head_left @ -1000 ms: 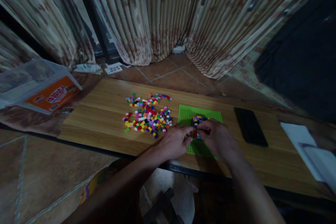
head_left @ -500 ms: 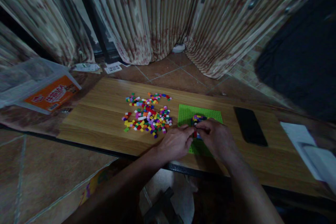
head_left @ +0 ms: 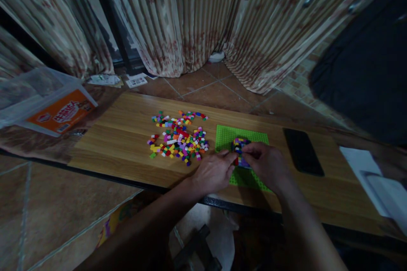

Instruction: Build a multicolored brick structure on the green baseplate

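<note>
Left hand and right hand, fingers bent, grips unclear, flank a toy-brick build on a green baseplate beneath them.

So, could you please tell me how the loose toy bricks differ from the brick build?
The loose toy bricks are scattered over the wooden tabletop, while the brick build is one compact cluster on the green baseplate. The loose toy bricks lie uncovered; the brick build is partly hidden by the left hand and right hand. Both are multicoloured.
</note>
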The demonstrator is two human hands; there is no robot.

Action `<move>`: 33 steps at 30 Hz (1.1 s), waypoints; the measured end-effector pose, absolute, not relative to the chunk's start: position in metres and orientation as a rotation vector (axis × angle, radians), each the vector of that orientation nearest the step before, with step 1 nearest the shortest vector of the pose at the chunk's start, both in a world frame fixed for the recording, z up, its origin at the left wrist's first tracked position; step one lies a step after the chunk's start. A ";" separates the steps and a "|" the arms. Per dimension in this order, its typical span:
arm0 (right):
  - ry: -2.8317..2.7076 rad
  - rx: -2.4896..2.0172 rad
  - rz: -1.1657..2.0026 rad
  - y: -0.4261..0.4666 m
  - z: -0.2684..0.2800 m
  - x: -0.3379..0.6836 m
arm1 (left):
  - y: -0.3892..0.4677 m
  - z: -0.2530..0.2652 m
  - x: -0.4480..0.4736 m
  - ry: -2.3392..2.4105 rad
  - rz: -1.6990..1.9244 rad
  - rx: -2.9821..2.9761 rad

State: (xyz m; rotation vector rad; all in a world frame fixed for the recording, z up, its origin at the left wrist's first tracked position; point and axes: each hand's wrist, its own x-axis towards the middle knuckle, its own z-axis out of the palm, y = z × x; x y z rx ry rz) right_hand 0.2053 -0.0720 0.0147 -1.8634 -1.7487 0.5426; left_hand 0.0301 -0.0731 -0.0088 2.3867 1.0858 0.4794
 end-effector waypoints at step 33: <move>-1.672 -1.863 0.617 -0.065 0.013 0.206 | -0.072 -0.006 0.020 1.200 0.552 2.367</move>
